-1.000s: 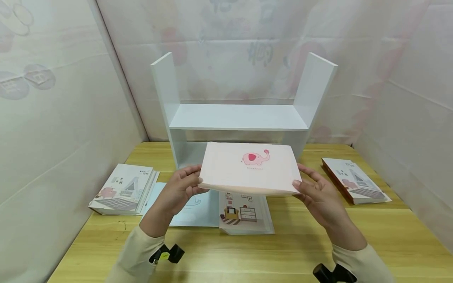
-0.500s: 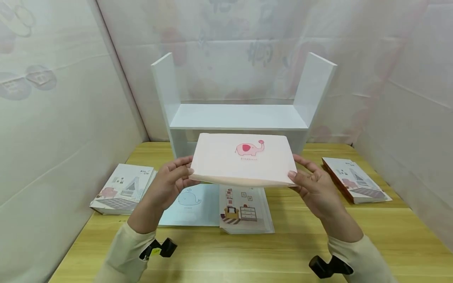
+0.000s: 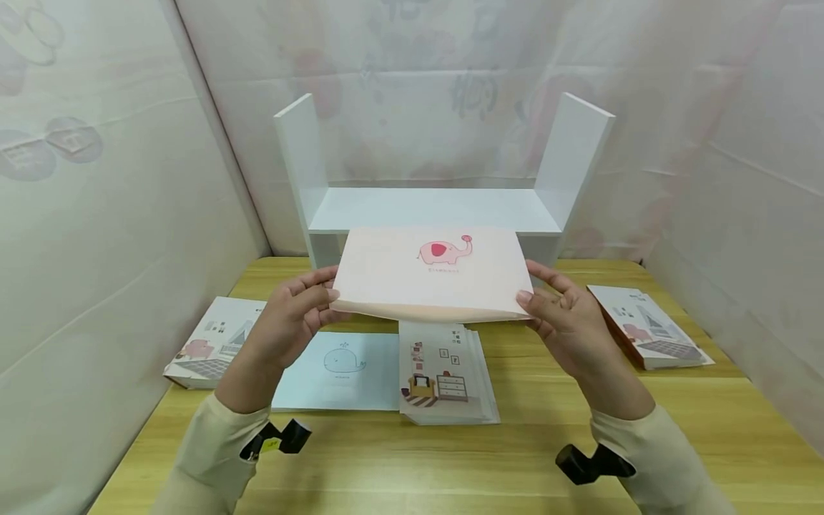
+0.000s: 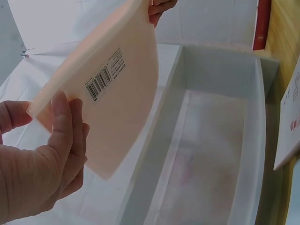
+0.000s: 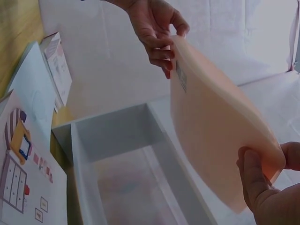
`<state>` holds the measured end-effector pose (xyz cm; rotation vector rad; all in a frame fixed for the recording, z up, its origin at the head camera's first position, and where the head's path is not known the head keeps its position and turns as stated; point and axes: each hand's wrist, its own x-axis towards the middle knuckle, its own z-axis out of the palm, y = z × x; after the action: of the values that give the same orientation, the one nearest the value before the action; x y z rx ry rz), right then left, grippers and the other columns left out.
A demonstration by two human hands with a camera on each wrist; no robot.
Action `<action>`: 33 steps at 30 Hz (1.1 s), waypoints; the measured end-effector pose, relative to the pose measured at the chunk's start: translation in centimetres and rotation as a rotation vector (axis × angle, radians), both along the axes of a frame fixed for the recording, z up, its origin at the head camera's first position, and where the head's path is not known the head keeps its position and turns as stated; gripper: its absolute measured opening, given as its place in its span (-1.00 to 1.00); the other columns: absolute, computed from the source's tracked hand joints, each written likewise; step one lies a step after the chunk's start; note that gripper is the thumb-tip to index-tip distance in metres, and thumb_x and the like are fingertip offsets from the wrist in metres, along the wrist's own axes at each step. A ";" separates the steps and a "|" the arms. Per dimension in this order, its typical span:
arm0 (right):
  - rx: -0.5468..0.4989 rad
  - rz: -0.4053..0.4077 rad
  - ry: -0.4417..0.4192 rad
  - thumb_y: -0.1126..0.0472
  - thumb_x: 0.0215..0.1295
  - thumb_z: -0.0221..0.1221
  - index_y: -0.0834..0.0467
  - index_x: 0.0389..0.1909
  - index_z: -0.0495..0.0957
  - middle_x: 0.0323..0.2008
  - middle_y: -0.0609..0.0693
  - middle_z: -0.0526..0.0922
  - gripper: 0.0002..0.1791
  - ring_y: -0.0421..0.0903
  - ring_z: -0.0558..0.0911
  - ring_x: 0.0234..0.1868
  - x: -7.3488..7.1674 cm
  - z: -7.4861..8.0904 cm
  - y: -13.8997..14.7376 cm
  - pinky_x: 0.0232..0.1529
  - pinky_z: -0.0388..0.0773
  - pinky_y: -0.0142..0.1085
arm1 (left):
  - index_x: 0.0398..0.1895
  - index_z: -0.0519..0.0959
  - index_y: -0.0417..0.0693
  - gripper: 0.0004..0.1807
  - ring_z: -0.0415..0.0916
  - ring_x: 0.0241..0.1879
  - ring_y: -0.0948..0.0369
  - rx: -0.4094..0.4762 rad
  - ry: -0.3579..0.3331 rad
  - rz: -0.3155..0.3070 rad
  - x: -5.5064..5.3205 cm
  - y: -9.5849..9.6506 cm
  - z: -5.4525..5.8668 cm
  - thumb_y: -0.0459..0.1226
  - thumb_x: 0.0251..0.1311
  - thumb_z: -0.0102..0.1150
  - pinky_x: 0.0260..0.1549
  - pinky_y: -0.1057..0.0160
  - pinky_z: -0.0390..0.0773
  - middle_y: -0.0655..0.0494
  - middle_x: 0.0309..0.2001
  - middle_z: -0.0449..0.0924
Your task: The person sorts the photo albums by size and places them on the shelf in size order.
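Both hands hold a pale pink notebook (image 3: pixel 431 275) with an elephant drawn on its cover, raised above the table in front of a white shelf (image 3: pixel 425 207). My left hand (image 3: pixel 286 318) pinches its left end, thumb on top and fingers beneath. At the other end my right hand (image 3: pixel 566 322) grips the near corner in the same way. A barcode label (image 4: pixel 105 75) shows on the notebook's underside in the left wrist view. Below lie a light blue notebook (image 3: pixel 341 372) with a whale drawing and a stack of booklets (image 3: pixel 444 379) with a furniture picture.
White books lie at the left (image 3: pixel 212 343) and at the right (image 3: pixel 650 329) of the wooden table (image 3: pixel 418 472). The white shelf stands at the back, its two side panels rising above the board. Pale fabric walls enclose the table.
Both hands have lifted the pink notebook and moved it slightly left and toward the shelf board. More of the blue notebook and the booklets beneath now shows.
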<state>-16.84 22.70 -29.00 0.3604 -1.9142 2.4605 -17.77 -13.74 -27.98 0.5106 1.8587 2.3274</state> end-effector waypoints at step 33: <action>-0.069 -0.162 -0.059 0.42 0.50 0.04 0.31 0.45 0.18 -0.05 -0.13 0.59 -0.45 -0.32 0.65 -0.19 -5.0 2.3 -5.5 -0.08 0.64 -0.51 | 0.48 0.14 -0.56 -0.43 0.65 -0.04 0.36 0.088 0.007 0.179 -4.0 -0.7 1.3 -0.38 0.52 -0.19 0.01 0.44 0.65 -0.08 0.24 0.41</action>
<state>-21.85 17.18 -26.72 0.1282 -1.7951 2.4494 -21.77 -14.42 -26.67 0.3768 1.8843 2.5329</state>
